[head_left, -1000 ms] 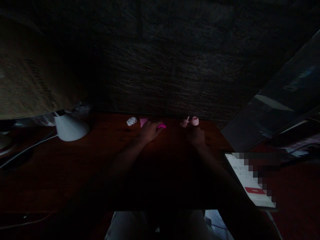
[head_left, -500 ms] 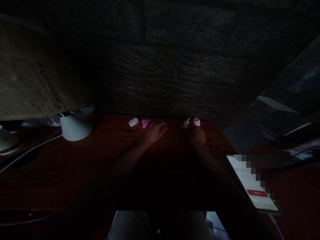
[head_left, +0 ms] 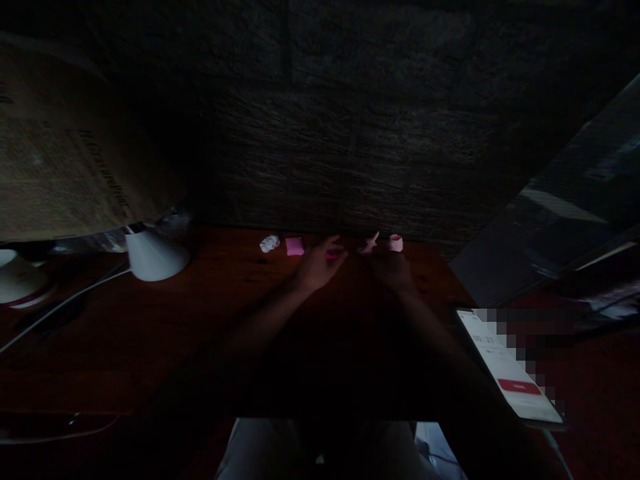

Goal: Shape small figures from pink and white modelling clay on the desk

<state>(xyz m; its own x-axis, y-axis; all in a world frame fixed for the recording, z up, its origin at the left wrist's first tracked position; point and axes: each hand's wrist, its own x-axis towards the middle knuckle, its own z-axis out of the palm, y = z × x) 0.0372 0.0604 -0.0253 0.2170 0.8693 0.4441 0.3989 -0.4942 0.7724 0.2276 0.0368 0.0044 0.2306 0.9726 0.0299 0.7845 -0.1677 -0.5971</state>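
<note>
Fingers spread around a partly hidden magenta object point(head_left: 332, 255), our left hand point(head_left: 318, 264) works over a wooden table point(head_left: 217, 260) beside a pink square point(head_left: 295, 246); our right hand point(head_left: 394, 270), grip too dark for us to tell, nears a pink cup-shaped piece point(head_left: 395, 243).

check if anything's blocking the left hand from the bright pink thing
Nothing visible stands between the left hand and the bright pink object, which shows between its parted fingers. The pink square lies off to the left.
</note>
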